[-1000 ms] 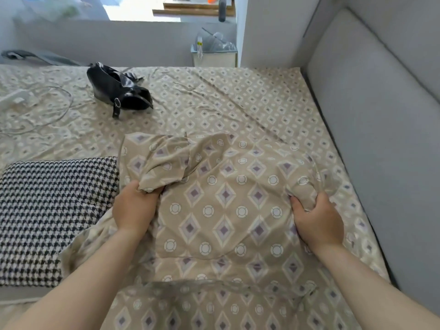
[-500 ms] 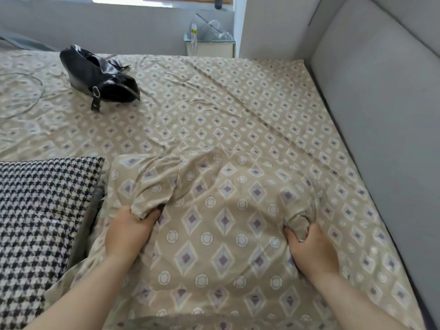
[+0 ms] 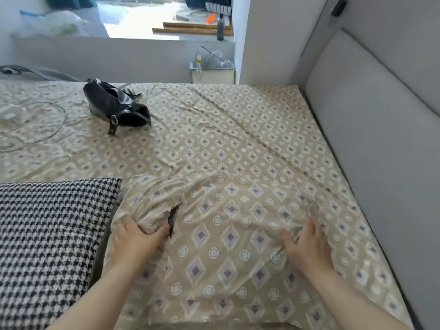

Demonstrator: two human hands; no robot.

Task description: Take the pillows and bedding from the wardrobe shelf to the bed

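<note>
Bedroom light falls across a wide bed [image 3: 214, 129] dressed in a beige sheet printed with small diamonds and circles, with a grey padded headboard [image 3: 371, 148] along its right side and a pale low wall at the far edge. On the near part of the mattress lies a plump pillow in a beige diamond-print case [image 3: 228, 229] matching the sheet, and touching its left edge is a black-and-white houndstooth cushion [image 3: 50, 236]. Far to the left rest a glossy black leather handbag [image 3: 116, 108] and a loose pale cable [image 3: 42, 129], well apart from the pillows.

Both hands are on the beige pillow. The left hand [image 3: 135, 241] pinches a bunched fold of the case at the pillow's left corner, where a dark strip shows at the opening. The right hand [image 3: 307, 244] lies with fingers spread, palm down on the right side, gripping nothing.

The pillow looks to be down on the bed, so the step in hand is likely settling it. To do that well, let go of the gathered fold, smooth the case outward from the middle, and square the pillow beside the cushion without pushing the cushion off its spot.
</note>
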